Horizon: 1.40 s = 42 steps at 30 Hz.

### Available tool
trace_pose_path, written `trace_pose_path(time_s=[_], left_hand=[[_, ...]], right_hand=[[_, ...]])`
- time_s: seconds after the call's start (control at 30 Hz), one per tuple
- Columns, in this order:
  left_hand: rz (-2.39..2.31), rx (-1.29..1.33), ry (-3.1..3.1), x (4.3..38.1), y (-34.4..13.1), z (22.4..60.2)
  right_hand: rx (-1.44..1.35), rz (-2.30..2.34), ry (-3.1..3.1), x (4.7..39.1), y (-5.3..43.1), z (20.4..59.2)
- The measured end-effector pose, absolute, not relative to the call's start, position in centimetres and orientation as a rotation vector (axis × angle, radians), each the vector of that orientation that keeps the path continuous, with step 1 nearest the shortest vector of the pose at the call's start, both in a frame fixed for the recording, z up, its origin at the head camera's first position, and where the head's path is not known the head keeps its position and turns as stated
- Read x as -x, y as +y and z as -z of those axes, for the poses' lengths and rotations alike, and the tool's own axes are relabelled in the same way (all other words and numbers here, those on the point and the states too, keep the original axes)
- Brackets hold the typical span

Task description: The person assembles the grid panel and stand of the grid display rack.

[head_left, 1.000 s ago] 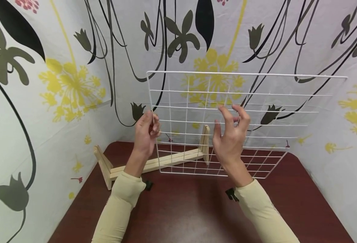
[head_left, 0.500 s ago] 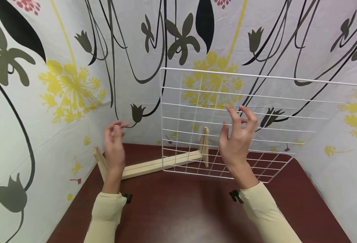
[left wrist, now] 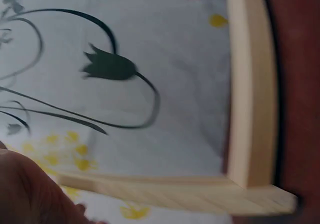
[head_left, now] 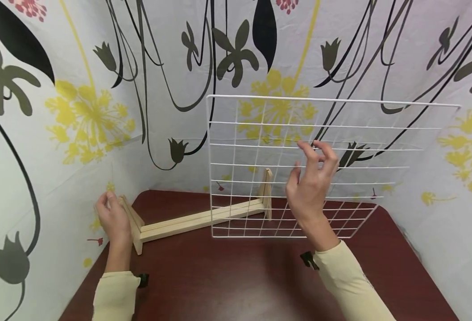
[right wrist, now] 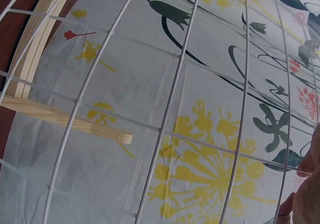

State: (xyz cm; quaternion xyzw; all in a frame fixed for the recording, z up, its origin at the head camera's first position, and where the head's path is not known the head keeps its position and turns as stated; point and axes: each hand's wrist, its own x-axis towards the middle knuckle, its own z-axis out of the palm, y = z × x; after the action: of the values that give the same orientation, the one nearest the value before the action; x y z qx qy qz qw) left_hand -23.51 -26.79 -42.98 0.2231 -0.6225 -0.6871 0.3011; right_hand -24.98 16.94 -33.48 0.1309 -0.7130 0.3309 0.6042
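A white wire grid panel point(head_left: 284, 98) stands upright but slightly leaning above the table. My right hand point(head_left: 311, 191) holds it near the middle, with bent fingers hooked at its wires. Behind the panel lies a pale wooden stand point(head_left: 175, 228), a long crossbar with an upright at each end. My left hand point(head_left: 114, 218) is at the outer side of the stand's left upright point(head_left: 131, 218), its fingers loosely bent; whether it touches the wood cannot be told. In the left wrist view that hand point(left wrist: 30, 194) shows beside the upright's tip. Only part of the right hand point(right wrist: 306, 194) shows in the right wrist view.
A dark red-brown table point(head_left: 228, 281) carries the stand. White cloth walls point(head_left: 163, 116) with floral prints enclose the back and both sides, close to the stand's left end. Black straps point(head_left: 309, 260) show at both wrists.
My left hand has let go of the panel's left edge and moved left and down to the stand's left upright. The right hand still holds the panel, which has shifted slightly.
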Motion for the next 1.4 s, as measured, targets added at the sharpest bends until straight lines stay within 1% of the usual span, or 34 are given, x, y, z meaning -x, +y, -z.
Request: trace_pose_path(time_s=[0.13,0.3,0.4,0.67,0.97,1.4], left_hand=[[1.848,-0.651,-1.797,24.1,-27.4,45.4],[1.813,-0.587,-1.793,25.2,-27.1,47.0],[1.798,-0.542,-1.742,25.7,-26.9,47.2],[1.709,-0.538,-1.767,27.0,-26.1,47.9],[1.614,-0.422,-1.831,28.7,-26.0,48.5],[1.613,-0.323,-1.919,30.8,-23.7,48.7]], right_hand=[[-0.32,-0.756,-1.693,24.7,17.1,33.5],[-0.336,-0.743,-1.719,24.5,17.3,33.6],[-0.336,-0.742,-1.719,24.3,17.4,33.7],[-0.317,-0.726,-1.72,23.8,17.8,33.6],[-0.328,-0.711,-1.749,24.0,17.6,33.5],[-0.329,-0.694,-1.74,23.8,17.5,33.5]])
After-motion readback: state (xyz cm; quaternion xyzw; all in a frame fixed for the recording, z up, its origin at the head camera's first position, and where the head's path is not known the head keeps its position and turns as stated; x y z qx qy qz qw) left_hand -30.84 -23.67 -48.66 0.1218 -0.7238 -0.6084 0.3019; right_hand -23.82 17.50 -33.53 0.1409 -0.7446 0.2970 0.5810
